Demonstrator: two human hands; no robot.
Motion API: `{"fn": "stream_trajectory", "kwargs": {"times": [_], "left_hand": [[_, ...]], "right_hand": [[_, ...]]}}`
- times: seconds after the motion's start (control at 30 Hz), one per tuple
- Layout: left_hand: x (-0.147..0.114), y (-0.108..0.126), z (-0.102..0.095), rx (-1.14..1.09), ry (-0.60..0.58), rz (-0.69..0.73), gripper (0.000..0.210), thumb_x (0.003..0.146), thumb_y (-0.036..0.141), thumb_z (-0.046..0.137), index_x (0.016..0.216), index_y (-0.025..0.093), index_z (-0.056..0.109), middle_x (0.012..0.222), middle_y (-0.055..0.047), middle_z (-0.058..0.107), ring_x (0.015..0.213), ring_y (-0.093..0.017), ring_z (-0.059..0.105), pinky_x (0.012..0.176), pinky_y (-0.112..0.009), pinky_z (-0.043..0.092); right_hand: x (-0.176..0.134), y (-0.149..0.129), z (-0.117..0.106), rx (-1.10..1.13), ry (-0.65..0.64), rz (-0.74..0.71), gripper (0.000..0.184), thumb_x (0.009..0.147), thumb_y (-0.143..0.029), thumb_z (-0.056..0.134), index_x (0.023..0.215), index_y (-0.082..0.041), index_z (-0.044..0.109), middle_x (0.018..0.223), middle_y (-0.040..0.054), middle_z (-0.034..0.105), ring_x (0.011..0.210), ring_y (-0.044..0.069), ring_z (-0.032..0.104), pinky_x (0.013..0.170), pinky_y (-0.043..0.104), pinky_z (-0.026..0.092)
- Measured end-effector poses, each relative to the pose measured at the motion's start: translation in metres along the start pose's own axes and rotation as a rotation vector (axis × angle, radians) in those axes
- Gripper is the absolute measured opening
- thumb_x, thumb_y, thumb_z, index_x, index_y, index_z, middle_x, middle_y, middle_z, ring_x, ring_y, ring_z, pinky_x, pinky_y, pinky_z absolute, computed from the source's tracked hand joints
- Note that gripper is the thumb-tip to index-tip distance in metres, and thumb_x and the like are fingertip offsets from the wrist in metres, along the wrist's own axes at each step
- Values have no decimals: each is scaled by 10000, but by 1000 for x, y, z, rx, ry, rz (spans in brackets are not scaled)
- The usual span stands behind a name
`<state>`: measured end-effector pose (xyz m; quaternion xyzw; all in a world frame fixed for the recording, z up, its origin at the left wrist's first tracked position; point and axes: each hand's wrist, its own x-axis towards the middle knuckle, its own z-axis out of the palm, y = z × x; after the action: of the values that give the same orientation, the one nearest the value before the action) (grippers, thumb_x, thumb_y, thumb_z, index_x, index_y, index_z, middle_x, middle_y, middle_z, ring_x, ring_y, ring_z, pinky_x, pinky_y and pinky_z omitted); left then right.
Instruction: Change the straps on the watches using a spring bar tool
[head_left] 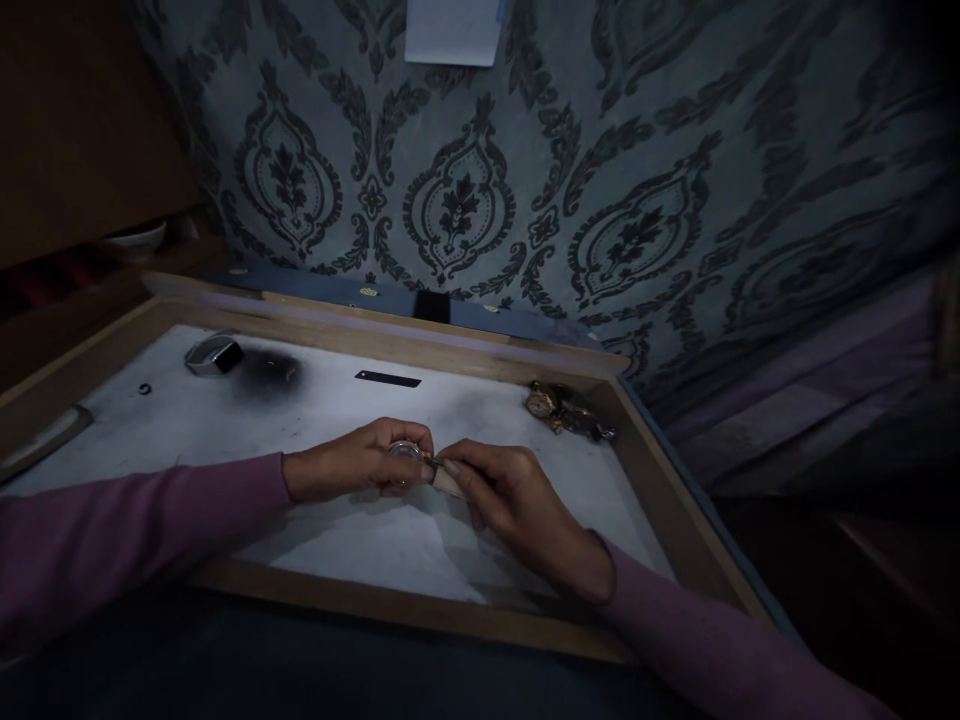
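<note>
My left hand [367, 462] is closed around a round wristwatch [405, 450] with a pale face and a shiny rim, thumb along its edge. Right beside the watch, my right hand [506, 490] pinches a pale, flat, strap-like piece [448, 482] between thumb and fingers. A small dark bit shows where the fingertips of both hands meet. Whether the pale piece is joined to the watch is hidden by the fingers. Both hands are over the white floor of a shallow wooden-sided tray [420, 602].
A silver watch [215, 354] with a dark face stands at the tray's back left. A flat dark strip [388, 379] lies near the back wall. Gold-toned watches [541, 402] are heaped at the back right. A small dark ring-like piece [145, 389] lies far left. Patterned fabric hangs behind.
</note>
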<state>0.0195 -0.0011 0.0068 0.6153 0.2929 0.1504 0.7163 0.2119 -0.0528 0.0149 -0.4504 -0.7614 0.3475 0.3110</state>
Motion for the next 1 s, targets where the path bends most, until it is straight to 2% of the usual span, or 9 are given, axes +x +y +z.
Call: {"fn": "stream_trajectory", "kwargs": {"times": [0.27,0.47,0.6,0.77,0.9,1.0], "left_hand": [[0,2,-1,1,30,-16,165,790,308,611,804,185,502,503,86,437,444,-68,331,438,-195,219],[0,2,0,-24,43,-26,183,790,320,611,809,192,481,481,93,435,436,-68,320,446,-194,226],[0,1,0,-40,49,-21,163,794,305,601,821,190,488,475,95,434,432,-67,319,454,-191,237],[1,0,0,-46,66,-8,178,805,317,605,837,184,490,483,99,434,442,-67,325,464,-198,250],[2,-1,0,-49,29,25,239,814,369,632,822,174,495,495,94,437,460,-67,342,474,-207,256],[3,-3,0,-37,53,22,295,823,426,633,818,168,489,549,84,449,481,-63,368,484,-211,267]], "right_hand": [[-1,7,-2,63,20,82,234,945,-217,469,942,-140,690,496,-36,560,464,101,541,490,214,399],[2,6,-3,235,61,114,211,924,-238,495,1080,-156,610,590,-45,572,454,90,551,464,208,394],[5,8,-1,347,48,153,159,899,-257,508,945,-164,629,642,-25,583,456,82,531,451,209,382],[7,7,2,435,10,290,241,850,-376,620,903,-141,640,595,-4,600,488,94,504,444,200,363],[10,7,4,496,31,269,293,740,-417,743,806,-147,651,678,-10,599,505,71,472,465,205,370],[11,9,4,507,40,260,286,751,-426,727,791,-151,663,658,-26,569,487,61,419,466,211,358]]}}
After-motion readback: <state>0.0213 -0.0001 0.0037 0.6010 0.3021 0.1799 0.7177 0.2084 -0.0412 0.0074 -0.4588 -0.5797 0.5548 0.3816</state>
